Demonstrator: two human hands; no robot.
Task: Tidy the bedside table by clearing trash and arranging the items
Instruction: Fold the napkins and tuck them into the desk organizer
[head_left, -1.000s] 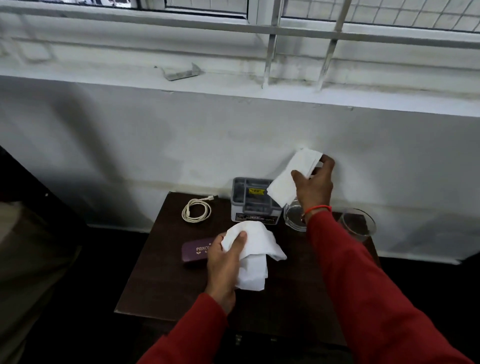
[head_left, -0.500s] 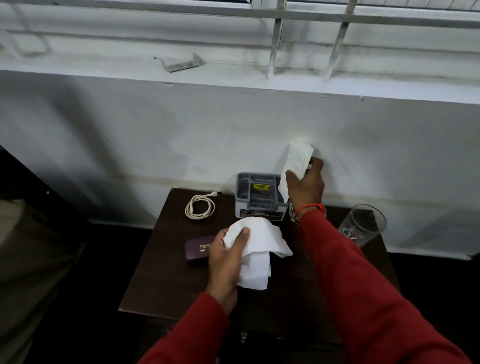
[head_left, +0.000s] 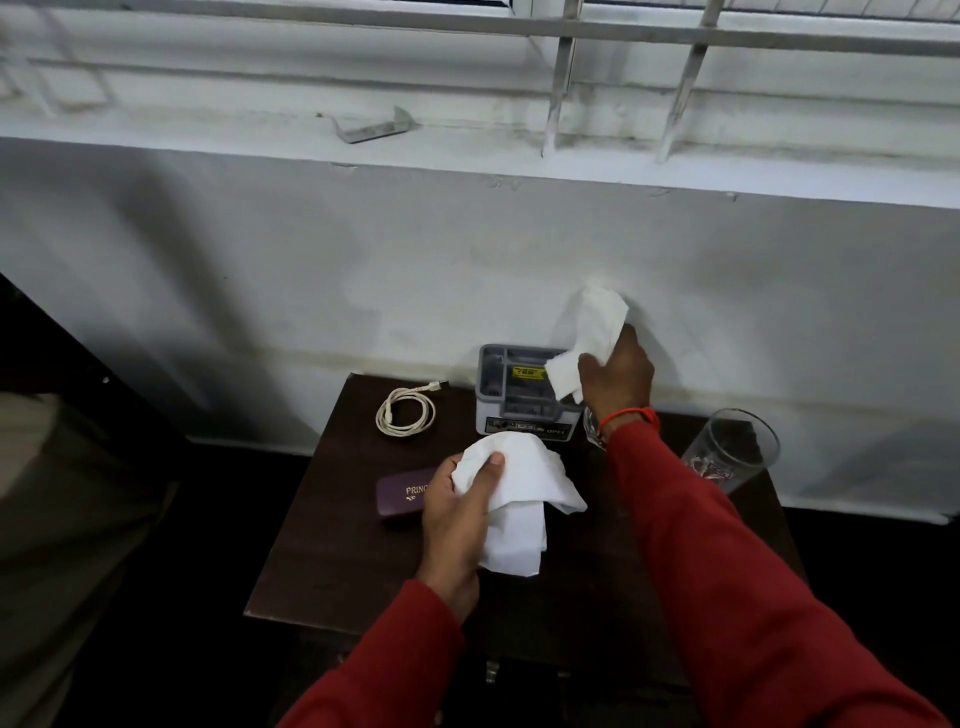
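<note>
Trash pickup under way. Left hand (head_left: 457, 512) fingers clenched around crumpled tissue wad (head_left: 519, 512) over table (head_left: 332, 561) centre. Right hand (head_left: 615, 374) pinches second tissue (head_left: 592, 338) above grey organiser (head_left: 519, 400), far side. Disposal left; cable (head_left: 405, 413), purple case (head_left: 402, 493), glass (head_left: 732, 449) unarranged.

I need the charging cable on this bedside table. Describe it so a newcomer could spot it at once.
Start at the dark wooden bedside table under the window wall. At its back left corner, left of the grey box, lies the cable. It is the only thin, cream-white cord, wound into a small loop with its plug pointing towards the box.
</note>
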